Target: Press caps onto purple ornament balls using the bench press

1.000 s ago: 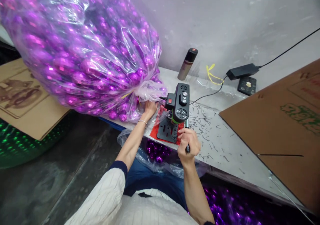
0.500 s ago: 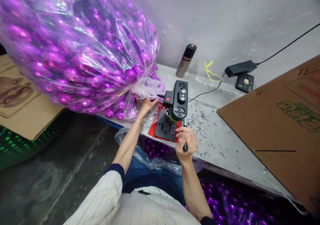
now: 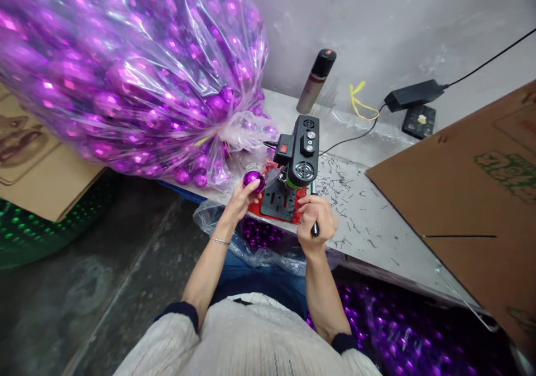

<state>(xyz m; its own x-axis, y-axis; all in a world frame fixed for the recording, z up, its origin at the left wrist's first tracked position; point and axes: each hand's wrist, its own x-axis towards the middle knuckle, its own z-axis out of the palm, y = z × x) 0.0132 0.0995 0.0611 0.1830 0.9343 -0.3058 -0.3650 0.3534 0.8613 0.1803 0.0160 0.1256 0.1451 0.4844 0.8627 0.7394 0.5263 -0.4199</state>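
Observation:
My left hand point(image 3: 242, 198) is closed round a shiny purple ball point(image 3: 253, 179), held just left of a small black bench drill point(image 3: 300, 158). The drill stands on a black perforated base point(image 3: 278, 204) over a red mat. My right hand point(image 3: 317, 223) grips the drill's black lever handle point(image 3: 314, 228) at the front right of the machine. A huge clear plastic sack of purple balls point(image 3: 125, 75) lies on the table's left end, its tied neck pointing at the drill.
A spray can point(image 3: 316, 80), yellow tie point(image 3: 359, 102), black power adapter point(image 3: 414, 94) and cable lie by the wall. Cardboard sheet point(image 3: 469, 197) covers the table's right. Wire clippings litter the grey table point(image 3: 368, 220). Another bag of purple balls point(image 3: 263, 239) hangs below the edge.
My left hand has drawn back from the sack's neck and now holds one purple ball near the drill. My right hand stays on the lever.

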